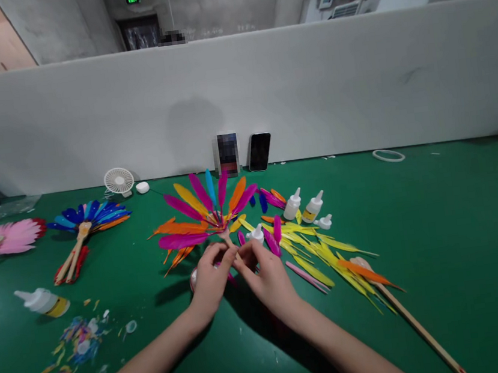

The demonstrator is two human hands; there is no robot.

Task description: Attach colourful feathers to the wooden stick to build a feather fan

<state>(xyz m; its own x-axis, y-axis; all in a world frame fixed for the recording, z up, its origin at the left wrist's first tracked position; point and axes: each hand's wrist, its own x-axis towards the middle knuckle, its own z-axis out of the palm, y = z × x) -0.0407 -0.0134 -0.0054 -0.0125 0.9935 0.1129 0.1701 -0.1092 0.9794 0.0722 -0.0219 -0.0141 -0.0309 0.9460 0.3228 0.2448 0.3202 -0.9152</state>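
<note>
A fan of magenta, orange, yellow and blue feathers (200, 198) stands raised on a wooden handle (227, 237) above the green table. Both hands pinch this handle below the feathers: my left hand (211, 276) from the left, my right hand (266, 275) from the right, with their fingertips close together. Behind the hands, a white glue bottle (255, 234) is partly hidden. Yellow feathers (315, 248) and pink tweezers (308, 277) lie right of my right hand. Something round and partly covered sits behind my left hand.
Blue feather fan (89, 215), pink feather fan (14, 236), glue bottle (45, 302) and feather scraps (80, 343) lie left. Glue bottles (312, 207) and a long stick (414, 317) are right. A white partition (309, 88) edges the table (463, 233), with a phone (260, 152) against it.
</note>
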